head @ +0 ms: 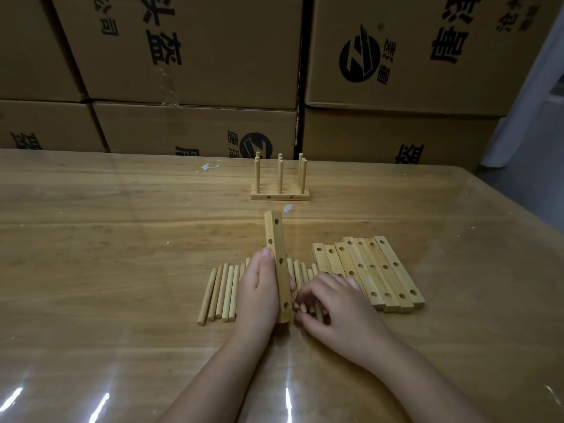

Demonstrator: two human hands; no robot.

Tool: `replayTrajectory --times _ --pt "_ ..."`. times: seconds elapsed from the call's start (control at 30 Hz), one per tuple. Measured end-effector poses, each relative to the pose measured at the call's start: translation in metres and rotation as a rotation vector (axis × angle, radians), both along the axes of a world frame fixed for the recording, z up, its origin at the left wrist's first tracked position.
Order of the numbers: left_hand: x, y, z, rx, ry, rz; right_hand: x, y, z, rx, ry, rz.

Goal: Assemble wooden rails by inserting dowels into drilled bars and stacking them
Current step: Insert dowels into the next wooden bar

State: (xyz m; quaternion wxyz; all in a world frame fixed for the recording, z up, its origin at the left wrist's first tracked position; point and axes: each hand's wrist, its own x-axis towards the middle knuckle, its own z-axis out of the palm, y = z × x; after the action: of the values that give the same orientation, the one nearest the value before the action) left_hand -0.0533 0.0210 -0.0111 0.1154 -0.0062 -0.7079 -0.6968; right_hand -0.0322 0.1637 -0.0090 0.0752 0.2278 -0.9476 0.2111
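Presently, the right hand (338, 303) is curled, fingertips pinched on loose dowels (308, 306) directly beneath it at lower centre. The drilled bar (279, 264) is clasped in the left hand (259, 288), just left of them, long axis running up-frame like theirs. Spare bars (369, 270) are ranked right; a finished rail (280, 195) stands above centre. Glossy wooden table (122, 224); cartons (183, 56) behind.

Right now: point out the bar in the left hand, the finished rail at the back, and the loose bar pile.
held bar (276, 236), head view, on its upper drilled face.
finished rail (280, 195), head view, on the base bar's front side.
loose bar pile (370, 270), head view, on a middle bar's top face.
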Motion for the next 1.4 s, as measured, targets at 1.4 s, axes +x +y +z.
replayTrajectory --times 1.4 --pt "0.007 0.000 0.000 -0.067 0.098 -0.247 -0.006 0.009 0.000 -0.888 0.112 -0.327"
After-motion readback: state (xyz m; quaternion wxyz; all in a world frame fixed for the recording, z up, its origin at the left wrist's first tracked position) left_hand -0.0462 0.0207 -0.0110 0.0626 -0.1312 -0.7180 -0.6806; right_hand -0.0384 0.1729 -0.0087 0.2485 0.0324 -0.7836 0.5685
